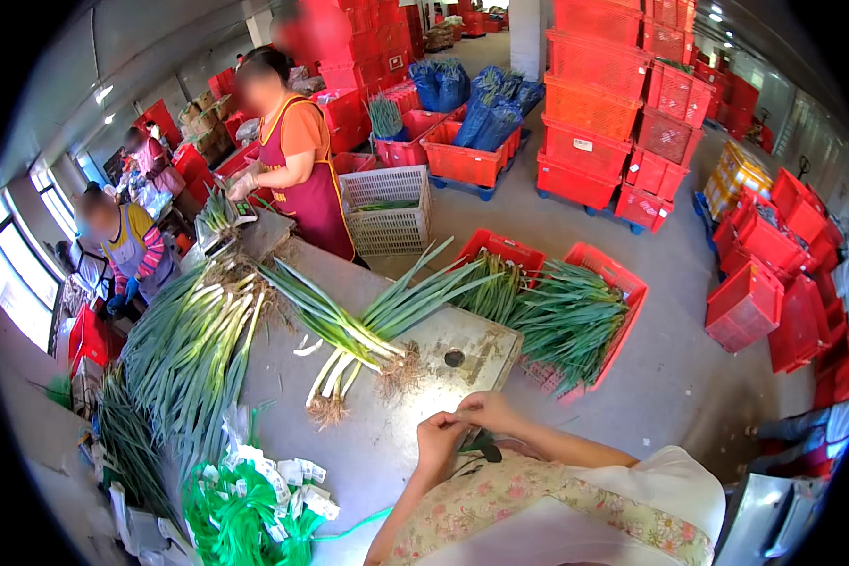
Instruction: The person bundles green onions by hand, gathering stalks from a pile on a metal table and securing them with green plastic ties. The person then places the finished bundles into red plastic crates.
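My left hand [439,440] and my right hand [492,412] meet at the fingertips over the table's near edge. Their fingers are pinched together; anything between them is too small to make out. In front of them, two crossed bunches of green onions [368,339] lie on the metal table [403,453], roots towards me. A larger heap of green onions [191,347] spreads along the left side. Nearer to me on the left is a pile of green mesh bags [244,509] with white printed tags [304,474].
Past the table's right edge stand red crates [633,297] filled with green onions. A person in a dark red apron [318,205] works by a scale [243,210] at the far end; another person [138,244] stands left. Stacked crates [591,92] rise behind. A round hole [454,358] pierces the tabletop.
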`<state>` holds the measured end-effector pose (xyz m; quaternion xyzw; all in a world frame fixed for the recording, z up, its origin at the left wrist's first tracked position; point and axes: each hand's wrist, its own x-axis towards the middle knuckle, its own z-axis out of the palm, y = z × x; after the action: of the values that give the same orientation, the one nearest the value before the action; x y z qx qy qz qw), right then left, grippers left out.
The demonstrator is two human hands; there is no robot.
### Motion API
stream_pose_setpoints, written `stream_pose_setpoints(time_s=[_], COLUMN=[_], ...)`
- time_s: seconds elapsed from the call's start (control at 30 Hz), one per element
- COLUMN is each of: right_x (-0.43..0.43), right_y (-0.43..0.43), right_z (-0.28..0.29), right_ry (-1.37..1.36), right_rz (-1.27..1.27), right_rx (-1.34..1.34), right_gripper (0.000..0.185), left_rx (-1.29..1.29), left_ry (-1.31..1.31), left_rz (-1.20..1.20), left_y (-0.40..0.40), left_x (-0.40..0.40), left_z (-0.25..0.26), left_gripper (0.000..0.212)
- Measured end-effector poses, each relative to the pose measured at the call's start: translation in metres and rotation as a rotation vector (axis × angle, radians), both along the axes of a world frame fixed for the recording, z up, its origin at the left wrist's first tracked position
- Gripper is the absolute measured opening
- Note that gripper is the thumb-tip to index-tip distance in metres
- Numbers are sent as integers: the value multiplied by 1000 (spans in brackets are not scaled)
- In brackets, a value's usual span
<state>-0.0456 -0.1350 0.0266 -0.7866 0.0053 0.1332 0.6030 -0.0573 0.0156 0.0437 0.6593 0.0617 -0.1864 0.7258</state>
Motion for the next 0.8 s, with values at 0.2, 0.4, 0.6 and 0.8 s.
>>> stream_pose_setpoints(time_s=[0.2,0.4,0.6,0.8], right_x=[5,6,18,19], right_y=[-11,-9,-11,-14], right_z=[13,-2,7,27], right_ry=[200,112,25,-148], right_rz=[58,-27,-118,-59], right_rx=[180,127,7,-2], right_gripper=[23,19,12,13], left_rx=[-288,-549,-696,-760], left_ry=[307,410,364,299], left_rz=[-51,84,231,224], left_y=[16,8,10,24], left_x=[8,4,21,40], left_z=[-26,-16,-37,-14], left_gripper=[8,10,4,6])
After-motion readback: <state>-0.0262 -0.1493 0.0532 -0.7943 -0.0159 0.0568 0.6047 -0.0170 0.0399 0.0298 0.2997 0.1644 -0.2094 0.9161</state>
